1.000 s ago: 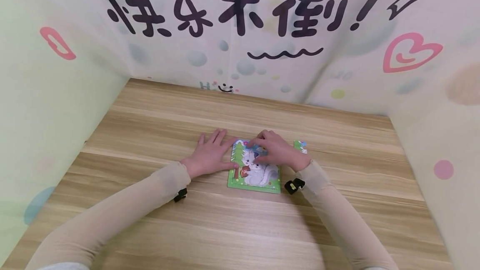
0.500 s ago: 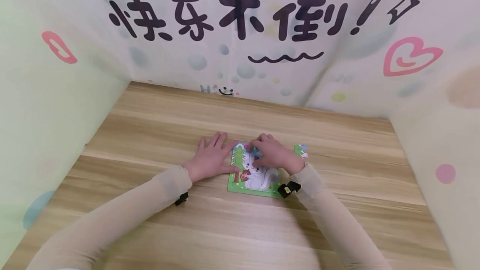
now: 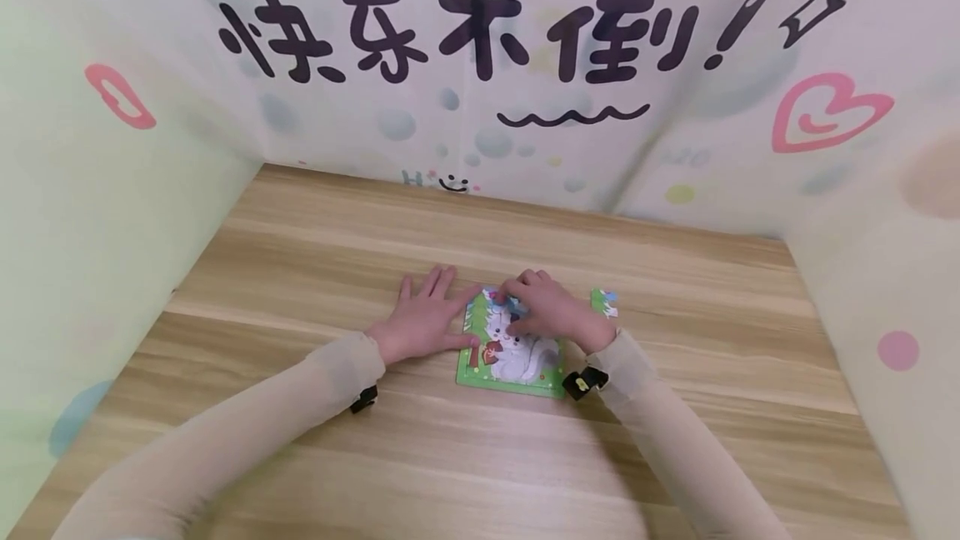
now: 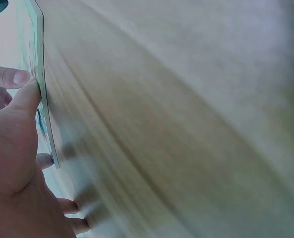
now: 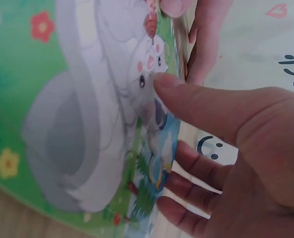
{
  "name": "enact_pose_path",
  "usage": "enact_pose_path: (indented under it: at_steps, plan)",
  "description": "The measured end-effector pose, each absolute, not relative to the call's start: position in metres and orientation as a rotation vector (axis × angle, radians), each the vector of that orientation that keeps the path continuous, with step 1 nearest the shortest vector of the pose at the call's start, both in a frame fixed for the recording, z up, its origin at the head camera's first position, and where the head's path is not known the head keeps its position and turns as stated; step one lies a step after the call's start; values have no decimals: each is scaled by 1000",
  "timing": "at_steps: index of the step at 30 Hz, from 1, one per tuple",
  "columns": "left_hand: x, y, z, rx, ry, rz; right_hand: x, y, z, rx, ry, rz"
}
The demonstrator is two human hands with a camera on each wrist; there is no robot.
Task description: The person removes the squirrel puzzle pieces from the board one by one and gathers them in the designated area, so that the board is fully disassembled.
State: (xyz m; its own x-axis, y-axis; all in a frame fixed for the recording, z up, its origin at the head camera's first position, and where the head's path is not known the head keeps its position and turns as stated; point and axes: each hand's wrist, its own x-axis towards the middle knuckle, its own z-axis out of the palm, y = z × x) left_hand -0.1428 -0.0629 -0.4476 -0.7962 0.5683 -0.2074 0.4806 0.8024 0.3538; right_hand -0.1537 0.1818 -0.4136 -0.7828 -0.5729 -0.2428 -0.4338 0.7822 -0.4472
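Note:
A picture puzzle (image 3: 525, 361) with a green border, a white squirrel and an acorn lies flat on the table between both hands. My left hand (image 3: 420, 325) is spread beside its left edge, thumb and index finger touching the border. In the left wrist view, the left thumb (image 4: 29, 96) rests at the edge of the puzzle board (image 4: 40, 29). My right hand (image 3: 551, 311) bends over the upper part of the puzzle. The right wrist view shows its thumb (image 5: 169, 84) pressing on the squirrel's face, other fingers at the far edge; the index finger is hidden there.
One loose puzzle piece (image 3: 603, 303), green, blue and white, lies on the wood-grain table (image 3: 420, 465) just right of the puzzle. A printed cloth wall (image 3: 450, 132) stands behind the table, with plain side walls left and right.
The right hand's fingers and thumb have shifted slightly over the upper part of the puzzle. The left hand keeps its place, and the loose piece stays put.

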Motion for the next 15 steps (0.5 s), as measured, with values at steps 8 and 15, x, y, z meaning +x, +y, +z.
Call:
enact_pose_path:
  at_steps: [8,15]
  plan:
    - [-140,-64,-445,800,2687,441,-153,186,-420,-821,2660,-601]
    - [-140,-65,-441,779,2647,407,-146,196,-424,-903,2706,-597]
